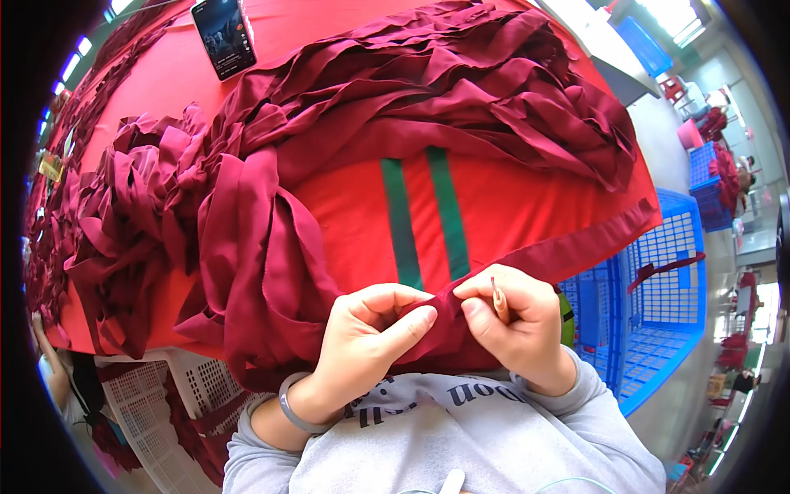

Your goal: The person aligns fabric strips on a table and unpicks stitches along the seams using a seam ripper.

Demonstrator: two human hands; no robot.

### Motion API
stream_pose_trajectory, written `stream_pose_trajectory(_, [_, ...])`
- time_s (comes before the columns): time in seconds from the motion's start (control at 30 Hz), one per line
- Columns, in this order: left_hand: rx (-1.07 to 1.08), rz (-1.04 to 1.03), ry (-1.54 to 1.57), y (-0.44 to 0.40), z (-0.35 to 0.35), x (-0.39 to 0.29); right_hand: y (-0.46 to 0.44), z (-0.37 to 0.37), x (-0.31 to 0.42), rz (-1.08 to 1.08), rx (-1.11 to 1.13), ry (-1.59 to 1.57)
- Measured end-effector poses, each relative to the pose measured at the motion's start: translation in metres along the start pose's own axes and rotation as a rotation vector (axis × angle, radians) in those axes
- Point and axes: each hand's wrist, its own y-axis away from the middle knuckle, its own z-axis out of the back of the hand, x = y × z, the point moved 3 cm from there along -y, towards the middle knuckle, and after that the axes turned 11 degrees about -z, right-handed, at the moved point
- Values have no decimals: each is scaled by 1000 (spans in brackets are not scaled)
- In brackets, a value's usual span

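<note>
My left hand (366, 333) pinches the edge of a maroon fabric strip (576, 247) between thumb and forefinger, close in front of my chest. Just beside it, my right hand (518, 325) is closed on the same strip. A slim, pointed brown tool (499, 301) sticks up from the fingers of this hand; its kind I cannot make out. From my right hand the strip runs out to the table's right edge. More of the maroon cloth (255, 222) hangs in loose folds on the left and lies heaped along the far side.
Two dark green bands (448, 214) mark the red tabletop (518, 198). A phone (224, 37) with a lit screen stands at the back. Blue crates (658, 305) sit to the right, a white crate (148, 403) at lower left. Another person's arm (51, 362) shows far left.
</note>
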Motion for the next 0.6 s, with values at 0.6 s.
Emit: stream_pose_trajectory(0.6, [74, -136, -371, 1, -2, 0, 0, -14, -4, 189, -113, 229])
